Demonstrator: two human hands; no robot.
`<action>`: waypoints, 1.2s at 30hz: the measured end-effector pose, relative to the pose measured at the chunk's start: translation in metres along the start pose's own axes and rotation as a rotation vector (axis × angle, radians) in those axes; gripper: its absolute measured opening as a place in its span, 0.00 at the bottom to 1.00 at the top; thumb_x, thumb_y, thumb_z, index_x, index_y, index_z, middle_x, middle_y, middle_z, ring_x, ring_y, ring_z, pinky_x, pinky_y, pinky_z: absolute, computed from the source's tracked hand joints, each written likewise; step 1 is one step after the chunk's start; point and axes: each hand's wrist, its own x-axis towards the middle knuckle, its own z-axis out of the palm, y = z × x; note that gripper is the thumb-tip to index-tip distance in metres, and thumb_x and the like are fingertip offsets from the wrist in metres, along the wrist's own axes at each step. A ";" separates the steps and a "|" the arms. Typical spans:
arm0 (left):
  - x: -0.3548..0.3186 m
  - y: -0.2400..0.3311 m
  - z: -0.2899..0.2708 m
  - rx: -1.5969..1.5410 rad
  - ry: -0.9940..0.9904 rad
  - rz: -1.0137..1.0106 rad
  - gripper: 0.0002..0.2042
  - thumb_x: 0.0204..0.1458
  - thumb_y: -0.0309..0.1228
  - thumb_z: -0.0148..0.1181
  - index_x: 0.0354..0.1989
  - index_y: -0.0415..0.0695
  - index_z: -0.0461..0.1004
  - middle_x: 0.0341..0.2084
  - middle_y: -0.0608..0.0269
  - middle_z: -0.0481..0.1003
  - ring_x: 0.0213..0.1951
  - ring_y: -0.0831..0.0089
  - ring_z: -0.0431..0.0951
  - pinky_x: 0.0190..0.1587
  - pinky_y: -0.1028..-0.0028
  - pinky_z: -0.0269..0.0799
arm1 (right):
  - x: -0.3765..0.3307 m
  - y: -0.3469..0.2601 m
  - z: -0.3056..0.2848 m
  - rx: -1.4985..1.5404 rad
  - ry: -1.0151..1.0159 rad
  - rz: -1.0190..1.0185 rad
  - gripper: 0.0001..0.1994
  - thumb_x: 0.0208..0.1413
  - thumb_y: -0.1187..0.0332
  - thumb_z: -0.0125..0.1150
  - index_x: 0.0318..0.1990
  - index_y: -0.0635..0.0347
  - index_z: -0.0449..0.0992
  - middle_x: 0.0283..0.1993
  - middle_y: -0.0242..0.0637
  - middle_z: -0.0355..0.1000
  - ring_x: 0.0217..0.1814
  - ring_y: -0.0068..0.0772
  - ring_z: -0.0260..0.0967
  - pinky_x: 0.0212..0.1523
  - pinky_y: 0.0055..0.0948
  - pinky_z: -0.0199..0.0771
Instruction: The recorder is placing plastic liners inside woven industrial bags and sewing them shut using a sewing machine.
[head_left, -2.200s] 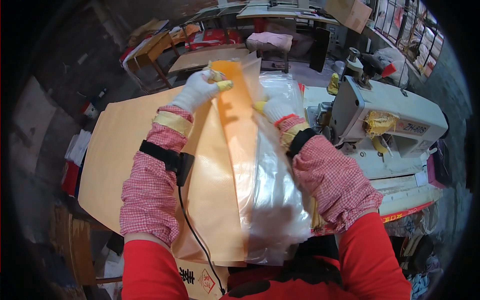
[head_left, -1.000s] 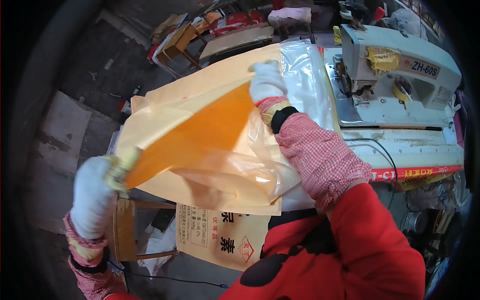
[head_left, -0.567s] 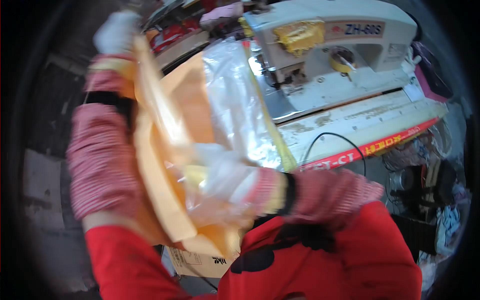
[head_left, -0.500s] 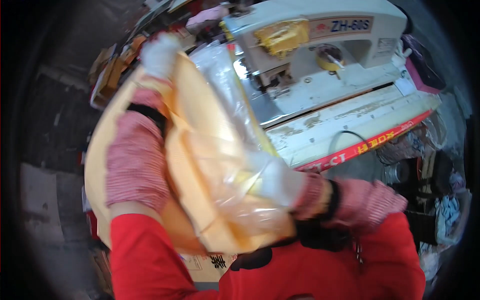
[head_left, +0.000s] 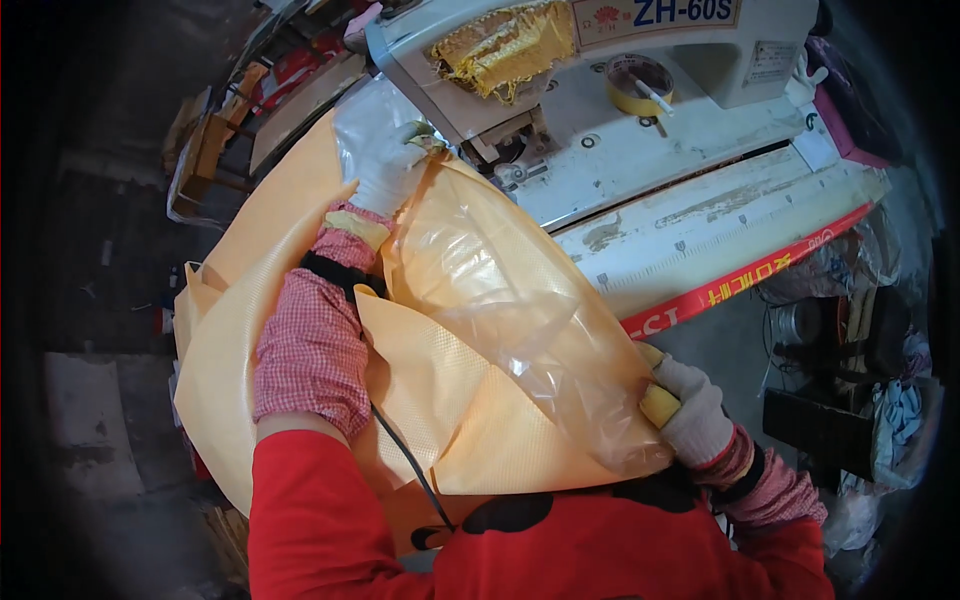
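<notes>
Left hand [head_left: 385, 170]: white knit glove, yellowish fingertips, fingers closed in a pinch on the top edge of the pale-orange woven-plastic sack [head_left: 420, 390], upper middle of frame, just beside the machine's needle end. Right hand [head_left: 690, 405]: same glove type, fingers curled, narrow grip on the sack's right edge, lower right of frame.

Sack spans the centre and left of frame between and below the hands. Fine ribbed weave, satin sheen, soft folds, bulging round outline; left part drapes in a broad curve. Clear glossy plastic film [head_left: 575, 390] lies against it on the right side, crinkled, bright highlights. Can't tell if the film is bonded or loose.

Forearms: red-and-white checked sleeve covers [head_left: 310, 350], gathered fabric; black strap [head_left: 340, 272] round the left wrist; black cable [head_left: 410, 460] runs down to lower centre.

Upper right: white enamelled sewing machine [head_left: 745, 75], ragged yellow wrap [head_left: 505, 50] on its head, yellow tape roll [head_left: 640, 88] on the bed. Below it, worn white table edge [head_left: 720, 235], scuffed paint, ruler marks, glossy red strip [head_left: 755, 272] along the front.

Far right: pale-blue crumpled cloth [head_left: 897, 420]. Upper left: brown wooden stool [head_left: 212, 150].
</notes>
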 end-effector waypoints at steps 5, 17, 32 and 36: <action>-0.002 0.002 -0.001 0.023 -0.110 -0.008 0.07 0.42 0.29 0.55 0.31 0.43 0.74 0.28 0.56 0.73 0.30 0.60 0.73 0.33 0.70 0.68 | -0.005 -0.037 0.003 -1.003 -0.152 -0.296 0.13 0.44 0.59 0.58 0.33 0.58 0.72 0.19 0.38 0.67 0.20 0.37 0.68 0.22 0.31 0.68; 0.014 -0.002 -0.024 0.166 -0.301 0.004 0.08 0.44 0.31 0.50 0.29 0.46 0.76 0.23 0.58 0.72 0.30 0.60 0.74 0.33 0.64 0.68 | 0.016 -0.031 0.033 -1.307 -0.337 -0.302 0.03 0.40 0.69 0.50 0.21 0.55 0.70 0.16 0.34 0.67 0.17 0.34 0.68 0.13 0.33 0.64; -0.059 -0.009 -0.078 0.287 -0.617 -0.085 0.07 0.41 0.30 0.53 0.29 0.46 0.75 0.36 0.58 0.72 0.40 0.62 0.70 0.42 0.65 0.65 | 0.197 -0.094 0.057 -1.170 -0.425 -0.449 0.13 0.43 0.66 0.51 0.37 0.57 0.75 0.33 0.44 0.72 0.36 0.40 0.70 0.35 0.32 0.68; 0.012 0.046 -0.122 -0.127 -0.358 -0.228 0.08 0.42 0.31 0.54 0.30 0.45 0.74 0.26 0.55 0.73 0.30 0.57 0.73 0.33 0.67 0.69 | 0.222 -0.076 0.023 -0.682 -0.687 -0.282 0.14 0.41 0.61 0.56 0.37 0.54 0.76 0.29 0.40 0.73 0.31 0.33 0.69 0.32 0.30 0.66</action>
